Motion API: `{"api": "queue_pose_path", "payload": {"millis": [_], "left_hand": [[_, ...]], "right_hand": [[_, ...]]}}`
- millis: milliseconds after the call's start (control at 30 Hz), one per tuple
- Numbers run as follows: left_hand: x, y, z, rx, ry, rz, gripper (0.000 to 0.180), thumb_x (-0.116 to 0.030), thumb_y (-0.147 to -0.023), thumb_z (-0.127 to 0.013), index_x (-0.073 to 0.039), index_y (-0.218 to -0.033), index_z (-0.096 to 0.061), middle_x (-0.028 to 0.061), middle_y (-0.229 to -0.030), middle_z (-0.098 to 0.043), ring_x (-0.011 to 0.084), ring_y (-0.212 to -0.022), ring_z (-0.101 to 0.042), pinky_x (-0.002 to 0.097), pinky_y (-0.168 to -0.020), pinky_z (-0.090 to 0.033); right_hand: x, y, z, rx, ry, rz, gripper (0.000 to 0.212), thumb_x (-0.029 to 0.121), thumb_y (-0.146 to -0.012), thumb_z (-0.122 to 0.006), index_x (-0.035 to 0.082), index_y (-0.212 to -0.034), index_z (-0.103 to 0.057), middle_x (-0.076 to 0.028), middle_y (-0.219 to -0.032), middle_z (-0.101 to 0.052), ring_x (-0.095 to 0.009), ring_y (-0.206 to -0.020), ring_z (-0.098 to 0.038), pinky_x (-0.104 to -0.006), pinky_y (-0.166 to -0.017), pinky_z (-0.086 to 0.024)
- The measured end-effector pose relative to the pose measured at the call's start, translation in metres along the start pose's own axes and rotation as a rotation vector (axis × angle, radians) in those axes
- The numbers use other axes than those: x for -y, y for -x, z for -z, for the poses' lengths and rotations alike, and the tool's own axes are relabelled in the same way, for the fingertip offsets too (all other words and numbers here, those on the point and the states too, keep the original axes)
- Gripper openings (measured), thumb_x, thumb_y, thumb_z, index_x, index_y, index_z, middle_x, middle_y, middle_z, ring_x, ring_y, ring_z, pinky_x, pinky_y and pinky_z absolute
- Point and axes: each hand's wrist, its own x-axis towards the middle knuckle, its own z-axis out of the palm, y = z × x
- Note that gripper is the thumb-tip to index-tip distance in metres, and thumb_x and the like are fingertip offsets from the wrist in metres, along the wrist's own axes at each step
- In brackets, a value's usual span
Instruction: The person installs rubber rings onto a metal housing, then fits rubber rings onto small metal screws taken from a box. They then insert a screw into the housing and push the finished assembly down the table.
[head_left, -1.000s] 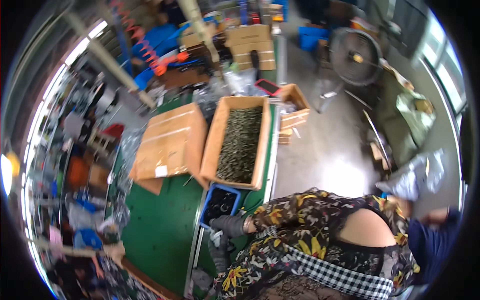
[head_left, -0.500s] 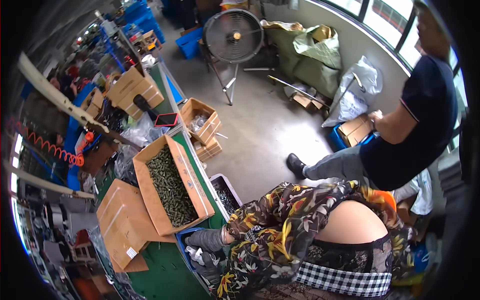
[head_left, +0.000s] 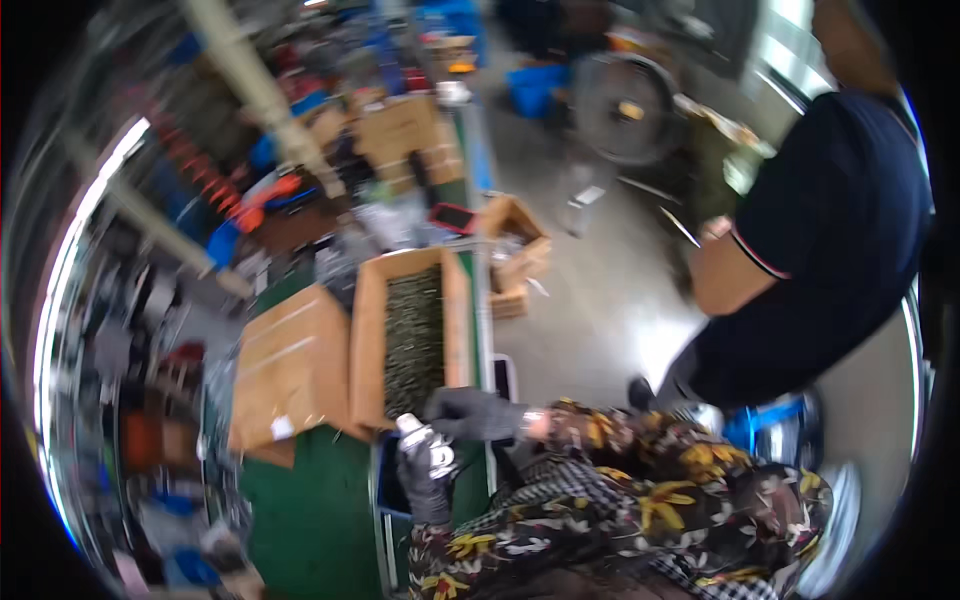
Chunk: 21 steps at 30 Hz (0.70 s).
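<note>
**Swinging back over the bench, both gloved hands now meet at a small pale object**

Half a second ago the view took in more floor and only one glove; now both sit low at centre. The left hand point(head_left: 428, 478), in a dark knit glove, is wrapped around a small whitish, shiny piece point(head_left: 415, 434). The right hand point(head_left: 472, 413) lies curled just above it; motion blur hides whether it grips. Just above, an open cardboard box point(head_left: 412, 335) holds dark, thin metal parts. A second person point(head_left: 830, 240) in navy stands at right.
</note>
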Motion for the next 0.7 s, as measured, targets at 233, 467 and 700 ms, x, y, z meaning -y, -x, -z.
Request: {"api": "queue_pose_path", "payload": {"millis": [233,467,700], "left_hand": [[-0.047,0.048,-0.044,-0.185,-0.014,-0.012,0.036,-0.020,-0.084,-0.068,-0.007,-0.114,-0.053,0.0008,-0.097,-0.058,0.0075,-0.082,-0.055,0.0230,-0.072,-0.046],[-0.046,0.065,-0.032,-0.293,-0.210,-0.142,0.043,-0.019,-0.085,-0.068,-0.003,-0.118,-0.048,0.0037,-0.098,-0.058,0.0087,-0.084,-0.055,0.0249,-0.071,-0.047],[-0.038,0.078,-0.022,-0.322,-0.356,-0.157,0.056,-0.017,-0.082,-0.069,0.000,-0.126,-0.040,0.0100,-0.103,-0.058,0.0152,-0.086,-0.059,0.0296,-0.074,-0.050]], "right_hand": [[0.009,-0.001,-0.022,0.155,-0.103,-0.069,0.018,0.018,-0.088,-0.064,0.003,-0.097,-0.058,-0.004,-0.082,-0.062,-0.010,-0.075,-0.056,-0.0265,-0.071,-0.049],[0.026,-0.015,-0.043,0.303,0.127,-0.024,0.022,0.013,-0.082,-0.067,0.000,-0.097,-0.057,-0.013,-0.082,-0.063,-0.021,-0.075,-0.062,-0.0332,-0.070,-0.050],[0.022,-0.015,-0.061,0.339,0.398,0.022,0.027,0.014,-0.073,-0.069,0.004,-0.097,-0.059,-0.018,-0.089,-0.064,-0.035,-0.087,-0.062,-0.0407,-0.075,-0.050]]}}
